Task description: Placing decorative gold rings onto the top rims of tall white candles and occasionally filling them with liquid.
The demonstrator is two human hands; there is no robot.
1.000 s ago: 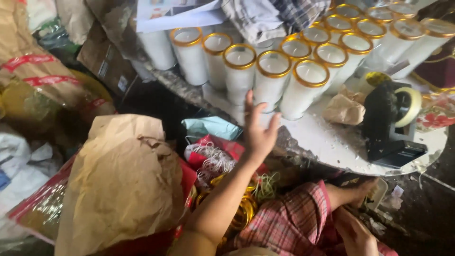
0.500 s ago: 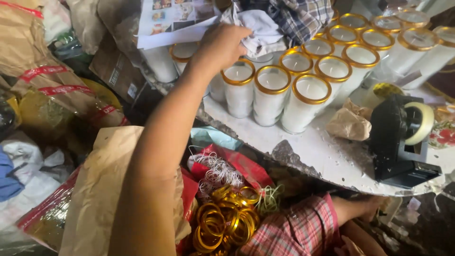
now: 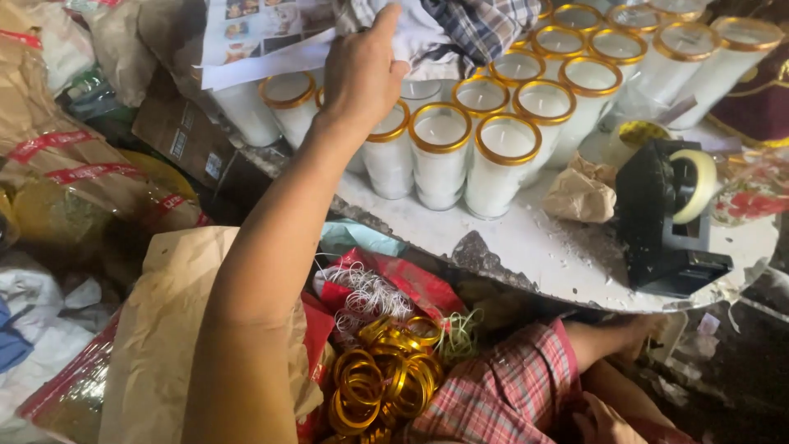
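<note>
My left hand (image 3: 362,74) is stretched far out over a group of white candles in glass tumblers with gold rims (image 3: 440,152) on a round table top (image 3: 542,247). It lies over one tumbler at the left of the group, fingers curled and the index finger pointing up against a white cloth (image 3: 415,33). Whether it grips anything is hidden by the back of the hand. My right hand (image 3: 604,423) shows only partly at the bottom edge, beside a bare leg and red checked cloth (image 3: 501,395). A pile of gold rings (image 3: 382,382) lies below the table edge.
A black tape dispenser (image 3: 666,214) and a crumpled brown paper (image 3: 579,193) sit on the table's right part. Brown paper bags (image 3: 164,329), taped parcels (image 3: 74,173) and a red bag with white loops (image 3: 370,292) crowd the floor. A printed sheet (image 3: 263,37) overhangs the candles.
My left hand went from open in the air below the table edge to up over the candles, then a little further left and up. The view shifted slightly.
</note>
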